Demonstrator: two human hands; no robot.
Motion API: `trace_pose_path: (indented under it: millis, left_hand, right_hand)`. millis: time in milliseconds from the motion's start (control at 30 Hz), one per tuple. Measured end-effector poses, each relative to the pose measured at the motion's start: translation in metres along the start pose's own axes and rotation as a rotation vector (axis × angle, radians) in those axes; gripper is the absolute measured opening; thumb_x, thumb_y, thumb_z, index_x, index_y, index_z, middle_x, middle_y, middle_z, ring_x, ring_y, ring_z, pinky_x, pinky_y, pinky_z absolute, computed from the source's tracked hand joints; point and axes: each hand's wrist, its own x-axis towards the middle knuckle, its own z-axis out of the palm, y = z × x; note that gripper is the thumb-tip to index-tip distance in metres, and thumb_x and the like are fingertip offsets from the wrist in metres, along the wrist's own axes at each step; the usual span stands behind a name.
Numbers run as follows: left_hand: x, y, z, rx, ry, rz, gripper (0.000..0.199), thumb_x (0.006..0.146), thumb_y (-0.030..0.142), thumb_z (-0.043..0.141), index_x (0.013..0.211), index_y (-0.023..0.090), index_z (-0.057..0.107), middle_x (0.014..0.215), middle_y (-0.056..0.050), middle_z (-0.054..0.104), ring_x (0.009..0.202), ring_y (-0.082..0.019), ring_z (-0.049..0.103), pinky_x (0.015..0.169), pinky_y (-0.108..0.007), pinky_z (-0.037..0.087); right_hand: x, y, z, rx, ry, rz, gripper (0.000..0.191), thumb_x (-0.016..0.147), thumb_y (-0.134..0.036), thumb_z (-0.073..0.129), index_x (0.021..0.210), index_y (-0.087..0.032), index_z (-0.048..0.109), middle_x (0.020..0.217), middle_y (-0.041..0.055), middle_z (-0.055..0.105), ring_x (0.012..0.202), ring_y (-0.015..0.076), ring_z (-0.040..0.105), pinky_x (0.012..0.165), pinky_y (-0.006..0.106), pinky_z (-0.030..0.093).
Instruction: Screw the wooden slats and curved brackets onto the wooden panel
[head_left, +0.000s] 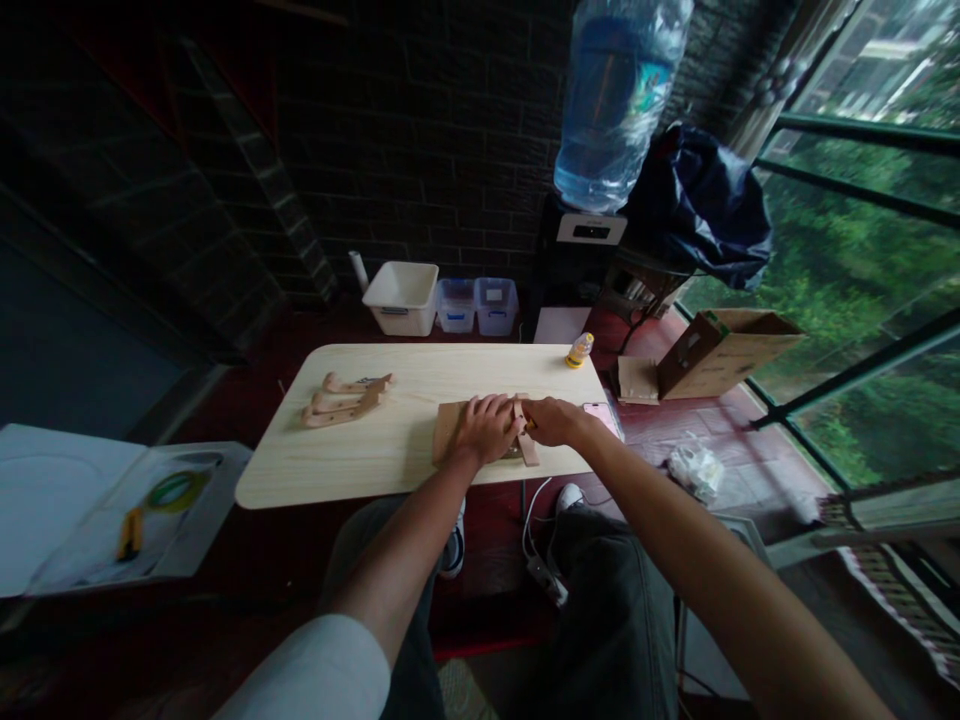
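Observation:
My left hand presses down on a flat brown wooden board, its fingers curled over the right part and holding it against the table. Against the board's right end, a narrow wooden strip stands across it at a slant. My right hand is closed beside that strip, touching or nearly touching the left fingertips. A bit of yellow shows at the right fingers, but what they grip is mostly hidden. Toward the table's left end lies a wooden assembly with curved arms and a crosspiece.
A small yellow-capped bottle and a phone lie near the table's right edge. Beyond are plastic bins, a water dispenser and cardboard boxes. An open case is at left; a power strip lies below.

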Motion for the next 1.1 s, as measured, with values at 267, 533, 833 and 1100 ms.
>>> trace_pose_path:
  millis: [267, 533, 833, 1100]
  left_hand:
    - [0.0, -0.001, -0.001, 0.004, -0.034, 0.003, 0.044, 0.099, 0.045, 0.044, 0.138, 0.028, 0.057, 0.148, -0.008, 0.056, 0.139, -0.028, 0.046, 0.122, -0.053, 0.024]
    - [0.0, -0.002, 0.002, 0.014, -0.026, 0.003, 0.044, 0.101, 0.047, 0.041, 0.135, 0.028, 0.059, 0.148, -0.008, 0.056, 0.139, -0.028, 0.045, 0.122, -0.054, 0.025]
    - [0.0, -0.003, 0.001, 0.026, -0.044, 0.009, 0.045, 0.1, 0.045, 0.042, 0.138, 0.027, 0.057, 0.147, -0.008, 0.056, 0.138, -0.028, 0.046, 0.122, -0.053, 0.026]
    - [0.0, -0.004, 0.003, 0.01, -0.026, 0.009, 0.045, 0.101, 0.048, 0.041, 0.137, 0.027, 0.058, 0.147, -0.008, 0.056, 0.139, -0.028, 0.045, 0.122, -0.054, 0.025]
  right_hand:
    - [0.004, -0.004, 0.0, -0.062, 0.041, 0.059, 0.042, 0.099, -0.039, 0.053, 0.125, -0.009, 0.064, 0.12, 0.0235, 0.071, 0.111, 0.032, 0.07, 0.088, 0.037, 0.055]
    - [0.004, -0.003, 0.0, -0.016, 0.043, -0.035, 0.037, 0.097, -0.026, 0.052, 0.13, -0.012, 0.06, 0.121, 0.0195, 0.072, 0.111, 0.0286, 0.07, 0.09, 0.034, 0.054]
    - [0.018, 0.004, 0.011, -0.028, 0.021, 0.042, 0.041, 0.098, -0.038, 0.052, 0.124, -0.009, 0.064, 0.12, 0.0206, 0.073, 0.111, 0.0298, 0.07, 0.089, 0.033, 0.053]
    - [-0.002, 0.0, 0.003, -0.015, 0.054, -0.037, 0.04, 0.097, -0.029, 0.052, 0.133, -0.012, 0.054, 0.117, 0.0191, 0.073, 0.108, 0.0292, 0.071, 0.085, 0.033, 0.054]
